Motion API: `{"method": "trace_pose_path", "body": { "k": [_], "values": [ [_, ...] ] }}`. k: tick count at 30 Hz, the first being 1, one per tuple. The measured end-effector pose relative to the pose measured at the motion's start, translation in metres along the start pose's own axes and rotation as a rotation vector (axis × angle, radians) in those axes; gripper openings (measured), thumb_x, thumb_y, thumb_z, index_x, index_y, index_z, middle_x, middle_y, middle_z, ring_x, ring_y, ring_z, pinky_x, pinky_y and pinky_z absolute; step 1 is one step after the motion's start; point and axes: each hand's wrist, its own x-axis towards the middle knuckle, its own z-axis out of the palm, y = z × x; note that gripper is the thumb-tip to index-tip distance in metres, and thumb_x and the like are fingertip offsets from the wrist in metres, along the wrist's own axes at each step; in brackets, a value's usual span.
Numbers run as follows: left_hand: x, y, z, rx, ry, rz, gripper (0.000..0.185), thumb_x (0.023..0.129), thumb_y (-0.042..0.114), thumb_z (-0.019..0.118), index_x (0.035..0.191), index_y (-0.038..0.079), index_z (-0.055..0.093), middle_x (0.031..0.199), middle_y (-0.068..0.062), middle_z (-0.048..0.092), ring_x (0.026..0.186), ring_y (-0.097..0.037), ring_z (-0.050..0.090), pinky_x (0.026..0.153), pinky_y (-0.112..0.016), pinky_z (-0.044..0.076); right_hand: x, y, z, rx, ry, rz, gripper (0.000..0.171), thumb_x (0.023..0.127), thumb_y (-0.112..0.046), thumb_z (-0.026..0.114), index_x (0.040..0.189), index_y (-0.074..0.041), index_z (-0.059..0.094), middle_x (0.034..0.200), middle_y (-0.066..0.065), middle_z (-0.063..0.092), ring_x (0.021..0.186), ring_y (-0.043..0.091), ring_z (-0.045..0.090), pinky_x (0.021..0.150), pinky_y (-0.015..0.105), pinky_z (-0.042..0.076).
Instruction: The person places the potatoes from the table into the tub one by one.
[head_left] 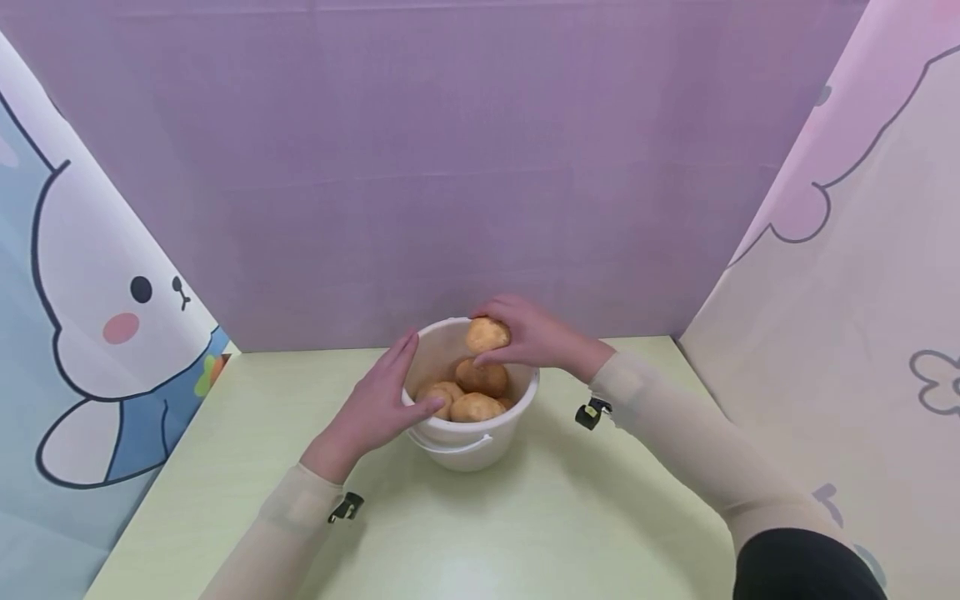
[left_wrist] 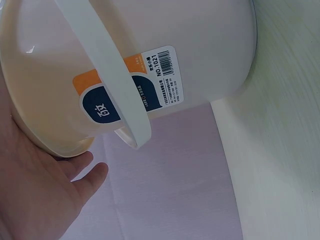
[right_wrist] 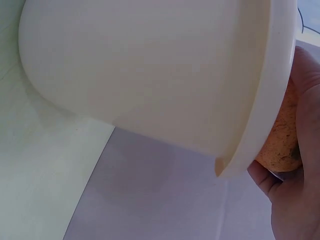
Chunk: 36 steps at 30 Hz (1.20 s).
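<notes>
A white plastic bucket stands upright with several potatoes inside. My right hand grips a light-brown potato between thumb and fingers, over the far right part of the rim. In the right wrist view, that potato shows past the rim, partly hidden by it. On the other side, my left hand rests against the bucket's left rim. Its fingers lie straight along the outside, and its thumb reaches over the rim above the potatoes. Close up, the left fingertips extend past the rim's edge.
The bucket's white handle hangs down at the front. A pale yellow-green table bears the bucket. Behind it rises a purple cloth wall, with printed panels at the left and right.
</notes>
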Motion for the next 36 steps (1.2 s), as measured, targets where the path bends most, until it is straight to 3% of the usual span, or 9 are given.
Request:
{"method": "trace_pose_path", "body": {
  "k": [17,36],
  "values": [
    [0.001,0.001,0.002,0.002,0.011,0.013,0.110,0.100,0.055,0.078,0.176,0.001,0.019,0.183,-0.018,0.018,0.166,-0.042,0.024,0.128,-0.067,0.031,0.019,-0.012,0.008,-0.045,-0.068,-0.045,0.074,0.088,-0.048,0.095,0.144,-0.007,0.069,0.132,0.003,0.069,0.119,0.020,0.061,0.100,0.039,0.055],
    [0.003,0.002,0.004,-0.002,0.006,0.010,0.111,0.099,0.055,0.079,0.176,0.000,0.019,0.183,-0.020,0.018,0.166,-0.042,0.025,0.128,-0.067,0.032,0.028,-0.018,0.020,-0.093,-0.125,-0.025,0.073,0.091,-0.052,0.091,0.146,-0.012,0.066,0.138,0.003,0.065,0.124,0.019,0.059,0.104,0.037,0.054]
  ]
}}
